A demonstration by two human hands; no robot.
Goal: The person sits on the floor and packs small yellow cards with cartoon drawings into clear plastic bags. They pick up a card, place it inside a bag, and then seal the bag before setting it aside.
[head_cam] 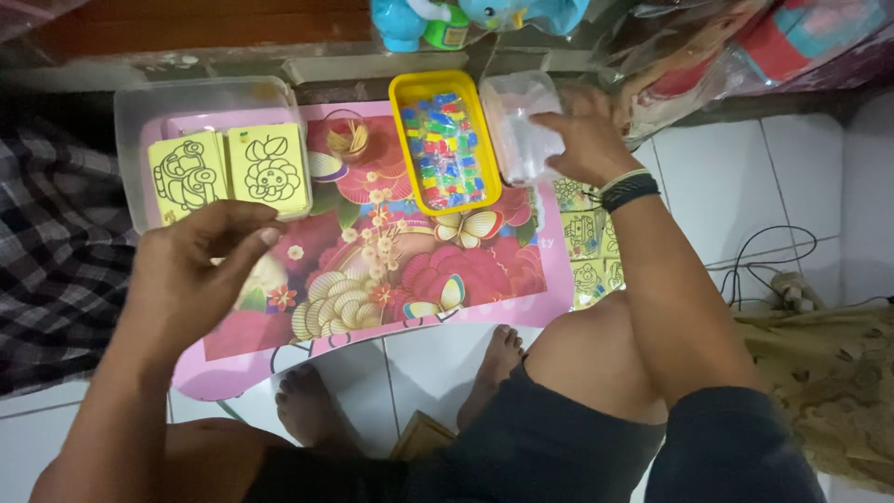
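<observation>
both hands work over the pink flowered surface (391, 279): right hand (582, 135) grips a clear plastic container (521, 121) beside the yellow tray (445, 140) of coloured pieces, steadying it; left hand (191, 270) hovers half-curled, empty, near two yellow picture cards (228, 172).

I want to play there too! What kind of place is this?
Probably a room at home, set up for crafts. A small pink flowered table stands on a white tiled floor, with yellow picture cards and plush toys nearby.
</observation>
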